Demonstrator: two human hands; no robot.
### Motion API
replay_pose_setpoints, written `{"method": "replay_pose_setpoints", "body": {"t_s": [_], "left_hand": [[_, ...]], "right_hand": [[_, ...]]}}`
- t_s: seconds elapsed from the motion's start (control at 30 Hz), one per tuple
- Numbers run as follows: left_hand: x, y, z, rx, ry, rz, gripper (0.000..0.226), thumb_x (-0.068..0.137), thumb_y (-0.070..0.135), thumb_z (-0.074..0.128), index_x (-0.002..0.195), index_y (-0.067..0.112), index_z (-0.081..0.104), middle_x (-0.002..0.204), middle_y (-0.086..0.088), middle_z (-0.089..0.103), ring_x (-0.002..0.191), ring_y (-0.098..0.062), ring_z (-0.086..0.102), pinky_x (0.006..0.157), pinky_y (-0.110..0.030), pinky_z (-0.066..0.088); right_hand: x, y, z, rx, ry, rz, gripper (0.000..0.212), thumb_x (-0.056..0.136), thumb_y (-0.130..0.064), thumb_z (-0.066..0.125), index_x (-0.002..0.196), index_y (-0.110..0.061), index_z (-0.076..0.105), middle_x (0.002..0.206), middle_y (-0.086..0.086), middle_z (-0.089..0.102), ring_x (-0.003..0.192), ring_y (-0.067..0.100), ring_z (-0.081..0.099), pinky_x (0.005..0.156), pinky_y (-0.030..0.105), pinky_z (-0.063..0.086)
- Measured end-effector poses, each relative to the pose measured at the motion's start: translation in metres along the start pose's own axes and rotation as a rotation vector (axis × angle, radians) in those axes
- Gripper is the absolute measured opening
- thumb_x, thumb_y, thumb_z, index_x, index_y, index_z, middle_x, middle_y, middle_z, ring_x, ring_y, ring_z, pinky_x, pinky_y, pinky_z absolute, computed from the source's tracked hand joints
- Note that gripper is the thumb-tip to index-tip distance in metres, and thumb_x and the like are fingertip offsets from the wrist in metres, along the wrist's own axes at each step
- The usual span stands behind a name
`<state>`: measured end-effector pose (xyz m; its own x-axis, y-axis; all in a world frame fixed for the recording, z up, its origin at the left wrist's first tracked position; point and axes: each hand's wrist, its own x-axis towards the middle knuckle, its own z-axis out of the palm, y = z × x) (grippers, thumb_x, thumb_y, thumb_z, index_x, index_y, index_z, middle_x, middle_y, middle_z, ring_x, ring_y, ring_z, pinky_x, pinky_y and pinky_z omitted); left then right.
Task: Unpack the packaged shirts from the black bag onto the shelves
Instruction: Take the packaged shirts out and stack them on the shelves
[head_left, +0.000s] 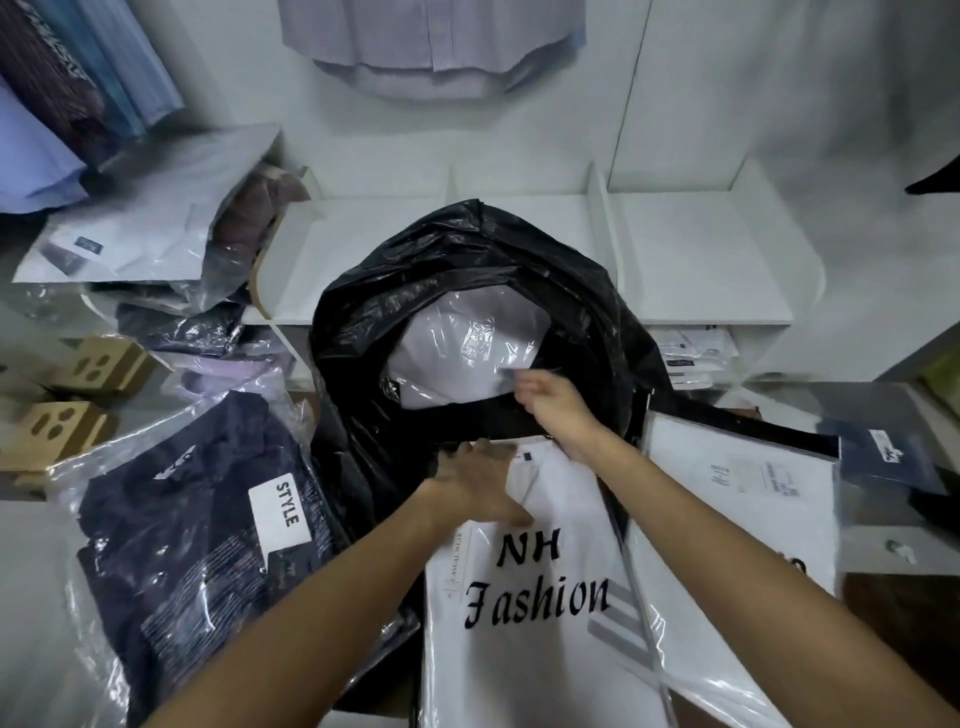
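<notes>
Right hand (550, 402) pinches clear-packaged shirt (457, 353) in black bag (363, 415); left hand (475, 486) flat, fingers straight, on "NH Fashion" package (535, 623), long axis toward shelf (701, 249).

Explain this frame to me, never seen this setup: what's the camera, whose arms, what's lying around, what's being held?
There is no robot here. One wide-angle camera sits on a person's head and looks forward and down, so the two bare arms coming in from the bottom are the wearer's own.

In the middle stands an open black bag. Inside its mouth lies a white shirt in clear plastic; the right hand reaches in and its fingers appear to pinch that pack's edge. The left hand rests flat on a white pack printed "NH Fashion" in front of the bag.

On the left lies a dark packaged shirt labelled "STYLE". Behind the bag are white shelves with dividers.
</notes>
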<state>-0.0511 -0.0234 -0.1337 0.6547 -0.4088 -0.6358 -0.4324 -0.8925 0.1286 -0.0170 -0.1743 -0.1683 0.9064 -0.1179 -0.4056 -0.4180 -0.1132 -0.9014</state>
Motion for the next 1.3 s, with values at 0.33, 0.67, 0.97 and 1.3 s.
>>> {"method": "replay_pose_setpoints", "body": {"t_s": [0.33,0.67,0.97,1.3], "left_hand": [[-0.081,-0.015,-0.089,-0.237,0.342,0.15,0.071,0.097,0.046,0.055,0.158,0.033,0.021,0.155,-0.005,0.039,0.141,-0.029,0.041,0.11,-0.045,0.041],[-0.089,-0.061,-0.179,-0.36,0.466,0.212,0.056,0.106,0.046,0.041,0.158,0.025,0.033,0.164,0.002,0.033,0.151,-0.012,0.025,0.115,-0.017,0.015],[-0.091,-0.063,-0.175,-0.504,0.393,0.231,0.051,0.108,0.047,0.037,0.155,0.026,0.039,0.161,0.011,0.036,0.149,-0.008,0.028,0.102,-0.009,0.014],[-0.086,-0.05,-0.173,-0.645,0.355,0.267,0.052,0.106,0.053,0.037,0.154,0.034,0.04,0.159,0.021,0.034,0.148,0.002,0.026,0.107,-0.01,0.01]], "right_hand": [[0.103,-0.006,0.025,0.369,0.208,0.303,0.067,0.06,-0.058,0.09,0.101,-0.014,0.059,0.091,0.003,0.062,0.079,0.017,0.064,0.073,0.034,0.057],[0.02,-0.022,0.056,0.558,0.217,0.222,0.011,0.095,-0.024,0.066,0.101,-0.015,0.067,0.087,0.002,0.072,0.079,0.02,0.069,0.065,0.03,0.056],[-0.106,-0.065,0.015,0.603,0.212,-0.003,0.011,0.1,-0.019,0.062,0.102,-0.01,0.069,0.083,0.005,0.071,0.066,0.015,0.067,0.048,0.023,0.049],[-0.164,-0.027,-0.027,0.483,0.088,0.111,0.029,0.1,-0.025,0.062,0.121,-0.006,0.068,0.111,0.014,0.077,0.097,0.026,0.076,0.066,0.027,0.062]]}}
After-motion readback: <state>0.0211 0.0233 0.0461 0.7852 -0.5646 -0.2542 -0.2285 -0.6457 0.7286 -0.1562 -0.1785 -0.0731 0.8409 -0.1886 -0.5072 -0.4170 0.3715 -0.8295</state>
